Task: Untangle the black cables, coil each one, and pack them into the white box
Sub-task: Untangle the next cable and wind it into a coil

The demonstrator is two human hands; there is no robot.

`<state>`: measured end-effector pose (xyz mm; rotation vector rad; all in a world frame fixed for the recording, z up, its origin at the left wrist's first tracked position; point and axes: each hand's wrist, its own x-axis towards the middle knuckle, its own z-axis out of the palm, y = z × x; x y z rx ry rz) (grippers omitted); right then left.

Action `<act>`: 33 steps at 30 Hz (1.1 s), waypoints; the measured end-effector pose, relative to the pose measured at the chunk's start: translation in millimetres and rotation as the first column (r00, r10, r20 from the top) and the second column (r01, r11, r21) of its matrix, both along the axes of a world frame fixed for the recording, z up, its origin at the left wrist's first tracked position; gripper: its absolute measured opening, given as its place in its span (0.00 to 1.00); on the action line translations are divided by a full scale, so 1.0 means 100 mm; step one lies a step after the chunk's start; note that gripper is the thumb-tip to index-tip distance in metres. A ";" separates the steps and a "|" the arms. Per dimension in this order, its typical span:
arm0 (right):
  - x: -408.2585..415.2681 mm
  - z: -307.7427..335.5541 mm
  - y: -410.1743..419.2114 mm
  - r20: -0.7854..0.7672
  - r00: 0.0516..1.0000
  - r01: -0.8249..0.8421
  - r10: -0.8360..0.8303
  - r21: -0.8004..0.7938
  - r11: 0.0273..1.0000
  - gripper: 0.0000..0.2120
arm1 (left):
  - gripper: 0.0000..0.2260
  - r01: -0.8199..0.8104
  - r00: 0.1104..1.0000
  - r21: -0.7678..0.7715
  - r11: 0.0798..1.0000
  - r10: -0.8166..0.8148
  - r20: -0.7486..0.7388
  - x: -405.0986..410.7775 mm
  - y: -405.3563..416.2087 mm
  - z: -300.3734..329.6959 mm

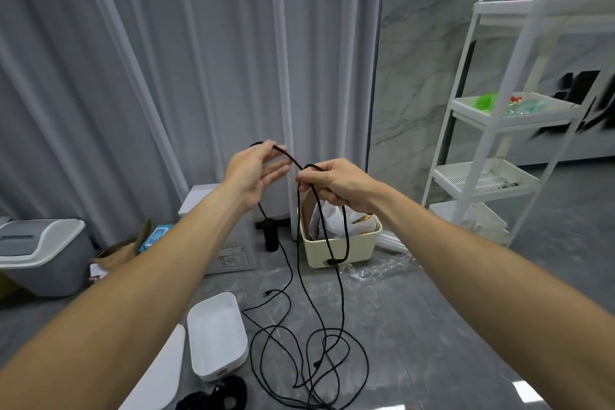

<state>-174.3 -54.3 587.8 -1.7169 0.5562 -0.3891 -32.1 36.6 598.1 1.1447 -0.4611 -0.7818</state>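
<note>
A long black cable point(301, 283) hangs from both raised hands down to the grey floor, where it lies in loose tangled loops point(312, 363). My left hand point(256, 170) pinches the cable between thumb and forefinger, its other fingers spread. My right hand point(336, 183) is closed around a small hanging loop of the same cable. The white box point(216, 336) stands open on the floor at lower left, with its white lid point(159, 376) beside it. A coiled black cable bundle point(216, 394) lies just in front of the box.
A cream bin point(339, 243) with bags stands beyond the hands. A grey lidded bin point(40, 256) is at left, a white shelf rack point(499, 130) at right. Cardboard, a white carton and a black device sit by the curtain. Crumpled clear plastic point(382, 270) lies on the floor.
</note>
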 end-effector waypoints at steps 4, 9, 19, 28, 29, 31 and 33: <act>-0.02 0.01 -0.01 0.015 1.000 0.021 -0.021 0.013 1.000 0.09 | 0.05 -0.129 0.977 -0.100 0.987 0.110 -0.183 0.09 0.01 0.06; -0.01 0.15 0.05 0.023 1.000 0.000 0.001 -0.040 0.999 0.10 | 0.06 0.156 0.986 0.103 0.982 -0.161 0.044 -0.01 0.02 -0.10; -0.09 0.04 -0.05 -0.028 0.999 0.038 -0.038 -0.010 0.999 0.10 | 0.06 -0.171 0.960 -0.133 0.976 0.135 -0.245 0.34 -0.01 0.10; 0.00 0.15 0.01 0.034 0.999 -0.002 0.004 -0.035 0.999 0.12 | 0.08 0.108 0.994 0.043 0.993 -0.106 -0.030 -0.11 -0.06 -0.11; -0.01 0.15 0.01 0.034 0.999 -0.005 0.006 -0.033 0.999 0.12 | 0.08 0.103 0.994 0.037 0.994 -0.102 -0.034 -0.10 -0.06 -0.10; -0.04 0.14 0.01 0.022 1.000 -0.010 0.011 -0.031 0.999 0.11 | 0.07 0.071 0.994 0.006 0.997 -0.070 -0.080 -0.07 -0.05 -0.07; -0.07 0.12 -0.01 0.002 1.000 -0.005 0.005 -0.020 1.000 0.11 | 0.05 0.007 0.987 -0.051 0.999 -0.015 -0.159 -0.01 -0.04 -0.04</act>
